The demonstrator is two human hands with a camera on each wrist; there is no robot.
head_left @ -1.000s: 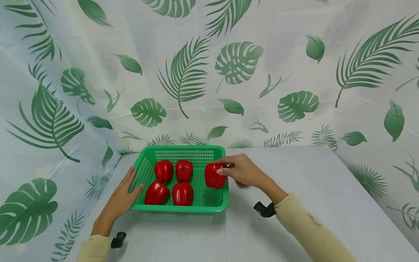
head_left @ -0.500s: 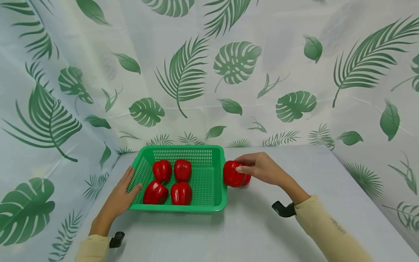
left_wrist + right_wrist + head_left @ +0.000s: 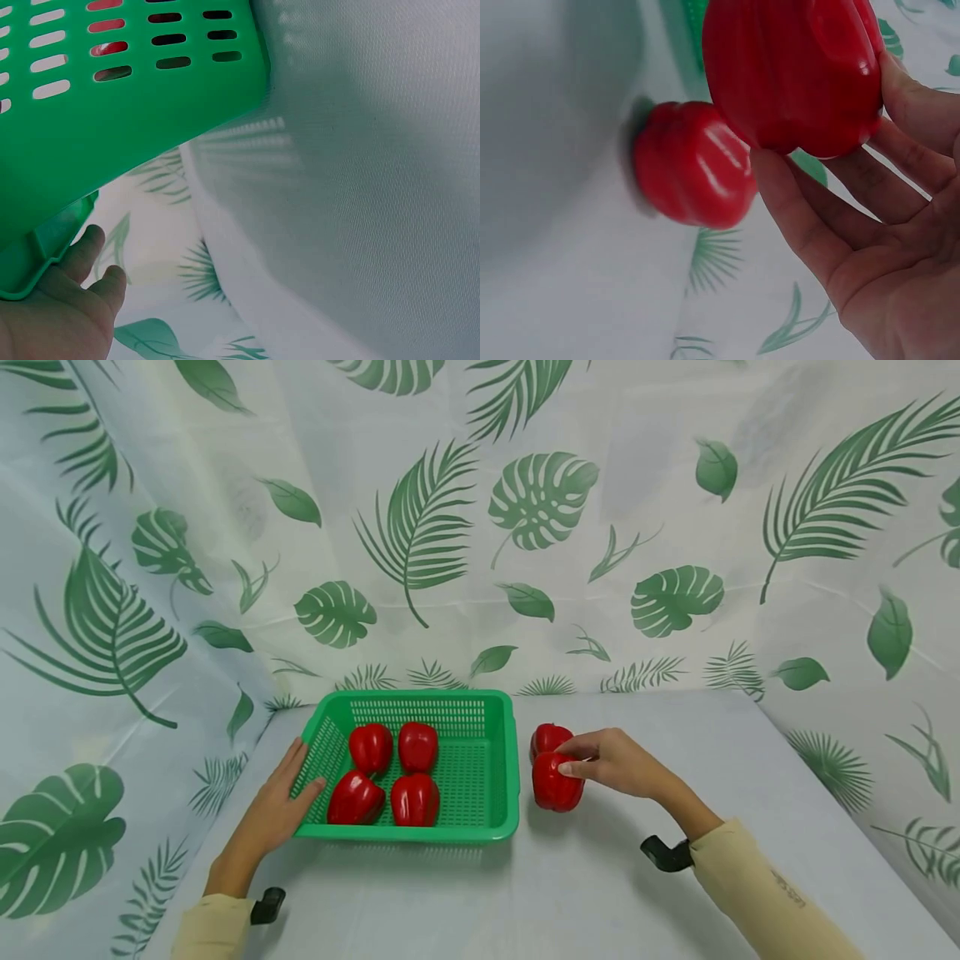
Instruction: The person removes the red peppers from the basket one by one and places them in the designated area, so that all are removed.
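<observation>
My right hand (image 3: 618, 763) grips a red bell pepper (image 3: 557, 783) to the right of the green basket (image 3: 467, 835). The right wrist view shows the thumb and fingers around this held bell pepper (image 3: 791, 71). Just behind it, another bell pepper (image 3: 550, 738) rests on the table. Several more red bell peppers lie inside the basket's left and middle part, one of them a front bell pepper (image 3: 415, 800). My left hand (image 3: 272, 810) rests on the basket's left rim, fingers extended along it and thumb over the edge. The left wrist view shows part of the left hand (image 3: 75, 315) beside the rim.
A white-covered table (image 3: 465, 910) carries the basket. Behind and at both sides hangs a leaf-printed white curtain (image 3: 450, 552). Black wrist-worn devices stick out below each hand, such as the right device (image 3: 666, 853).
My right hand has carried the bell pepper out of the basket, rightward over the rim, then slightly toward me, uncovering the pepper behind it. The left hand stays on the rim.
</observation>
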